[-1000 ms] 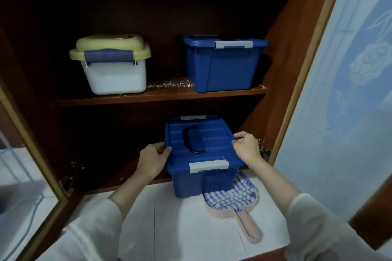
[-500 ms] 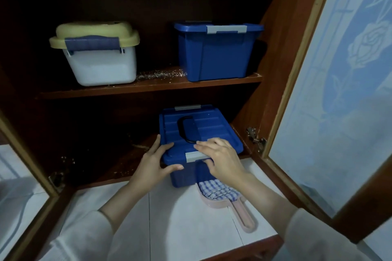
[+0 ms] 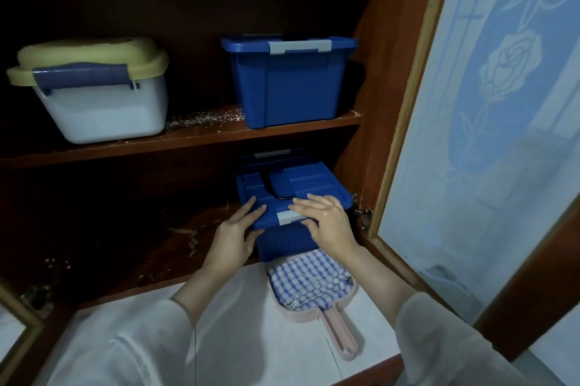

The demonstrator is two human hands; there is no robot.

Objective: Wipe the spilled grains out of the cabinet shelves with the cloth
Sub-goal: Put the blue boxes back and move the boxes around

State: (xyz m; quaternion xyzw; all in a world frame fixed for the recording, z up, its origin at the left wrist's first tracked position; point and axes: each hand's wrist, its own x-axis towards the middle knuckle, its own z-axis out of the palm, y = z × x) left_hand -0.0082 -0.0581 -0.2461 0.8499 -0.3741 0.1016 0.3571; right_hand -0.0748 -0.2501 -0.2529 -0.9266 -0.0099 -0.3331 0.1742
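Note:
A blue lidded box (image 3: pixel 314 181) sits at the right end of the lower shelf. My left hand (image 3: pixel 232 235) lies with straight fingers on its front left lid corner. My right hand (image 3: pixel 326 222) rests flat across the lid's front edge, over the grey latch. A blue checked cloth (image 3: pixel 309 279) lies folded in a pink dustpan (image 3: pixel 340 338) on the white ledge in front of the box. Spilled grains (image 3: pixel 204 118) are scattered on the middle shelf between two boxes. More grains (image 3: pixel 185 233) lie on the dark lower shelf, left of the box.
On the middle shelf (image 3: pixel 188 142) stand a white box with a yellow lid (image 3: pixel 103 106) at the left and a second blue box (image 3: pixel 288 87) at the right. The open cabinet door (image 3: pixel 502 134) with frosted glass stands at the right, its hinge (image 3: pixel 364 216) beside my right hand.
Both hands moved from the box's sides to its front lid edge. The blue box has slid back into the lower shelf, off the cloth and dustpan.

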